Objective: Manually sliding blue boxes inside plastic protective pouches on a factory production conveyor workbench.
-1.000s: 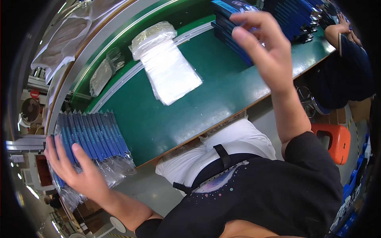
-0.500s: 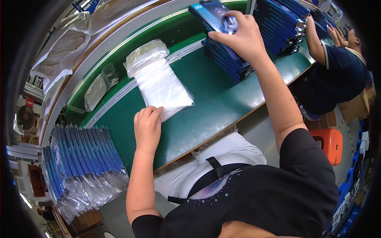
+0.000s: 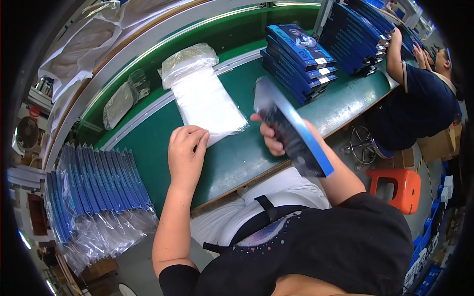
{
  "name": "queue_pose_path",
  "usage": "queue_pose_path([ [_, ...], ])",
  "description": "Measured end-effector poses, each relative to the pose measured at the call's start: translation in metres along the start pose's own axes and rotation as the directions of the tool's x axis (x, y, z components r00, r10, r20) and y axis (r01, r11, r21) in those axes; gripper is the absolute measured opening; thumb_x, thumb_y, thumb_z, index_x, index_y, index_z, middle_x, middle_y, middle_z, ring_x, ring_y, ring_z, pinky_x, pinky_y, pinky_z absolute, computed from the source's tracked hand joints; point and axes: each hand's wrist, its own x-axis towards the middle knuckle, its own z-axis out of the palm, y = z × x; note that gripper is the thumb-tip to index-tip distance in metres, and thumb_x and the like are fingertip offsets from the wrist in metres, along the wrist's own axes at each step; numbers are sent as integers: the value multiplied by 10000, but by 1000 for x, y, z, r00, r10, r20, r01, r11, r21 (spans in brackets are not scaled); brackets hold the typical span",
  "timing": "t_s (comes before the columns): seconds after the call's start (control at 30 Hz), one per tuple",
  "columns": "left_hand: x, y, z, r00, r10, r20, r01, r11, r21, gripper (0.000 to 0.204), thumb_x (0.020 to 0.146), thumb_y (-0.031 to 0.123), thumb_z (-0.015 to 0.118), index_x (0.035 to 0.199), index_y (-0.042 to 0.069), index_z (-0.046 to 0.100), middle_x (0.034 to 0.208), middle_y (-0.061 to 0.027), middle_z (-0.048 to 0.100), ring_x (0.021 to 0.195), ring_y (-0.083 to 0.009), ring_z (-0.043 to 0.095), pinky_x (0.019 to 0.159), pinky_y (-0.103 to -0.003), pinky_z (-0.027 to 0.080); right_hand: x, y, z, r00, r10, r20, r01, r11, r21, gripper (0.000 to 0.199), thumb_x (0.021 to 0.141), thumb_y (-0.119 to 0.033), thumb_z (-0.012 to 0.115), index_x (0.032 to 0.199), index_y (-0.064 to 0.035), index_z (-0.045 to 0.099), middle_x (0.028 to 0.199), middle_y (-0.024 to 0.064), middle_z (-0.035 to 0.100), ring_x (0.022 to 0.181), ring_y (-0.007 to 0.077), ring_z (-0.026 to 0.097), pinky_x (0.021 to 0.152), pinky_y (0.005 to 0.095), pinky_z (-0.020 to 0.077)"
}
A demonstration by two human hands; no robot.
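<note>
My right hand [image 3: 269, 138] grips a flat blue and black box [image 3: 292, 129], held tilted on edge above the near side of the green table [image 3: 237, 158]. My left hand [image 3: 186, 153] rests on the table, its fingertips pinching the near corner of a stack of clear plastic bags [image 3: 210, 103]. A pile of the same blue boxes [image 3: 298, 54] lies on the table beyond my right hand.
A row of bagged blue boxes [image 3: 94, 190] stands at my left. A crumpled clear bag [image 3: 122, 96] lies at the far left of the table. More stacked boxes [image 3: 360, 34] sit far right, where another person [image 3: 424, 98] works. An orange stool [image 3: 402, 187] stands beside me.
My right hand has taken a box off the pile and brought it down toward me. My left hand left the bagged row and now pinches the clear bag stack.
</note>
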Motion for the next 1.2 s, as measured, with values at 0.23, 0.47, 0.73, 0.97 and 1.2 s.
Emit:
queue_pose_path([
  [0.23,2,6,-3,888,-442,130,448,763,-466,130,801,93,733,868,-15,706,871,-24,574,745,-88,541,635,-231,446,5,24,23,987,143,78,-139,989,-48,534,884,-87,630,1322,98,385,1157,158,618,984,168,658,870,291,530],
  [0.47,1,-15,-2,840,-466,279,518,531,-671,97,816,-10,662,904,-32,696,906,-47,629,825,-110,597,770,-225,473,47,25,35,991,131,-34,-135,959,-248,809,819,-99,723,1386,175,216,1092,219,634,920,189,674,784,304,561],
  [0.73,3,-7,-8,614,-662,430,620,68,-782,122,887,62,631,962,-31,653,888,-106,653,827,-175,658,751,-263,535,40,8,26,977,180,-111,-210,879,-428,476,808,-58,707,1206,131,527,1036,171,673,865,160,685,778,269,560],
  [0.97,1,-5,-11,803,-548,235,579,626,-522,144,865,25,623,991,-41,651,867,-77,665,797,-123,646,733,-231,511,42,12,26,978,63,-200,-156,857,-491,590,831,-24,675,1313,153,385,1112,211,636,908,175,671,796,279,554],
  [1.2,1,4,-13,826,-537,170,561,758,-332,180,820,-28,594,991,-39,649,770,-61,655,681,-82,590,636,-229,489,43,32,25,946,-214,-243,22,791,-611,507,877,-43,626,1298,118,393,1125,174,603,935,166,637,813,273,534],
])
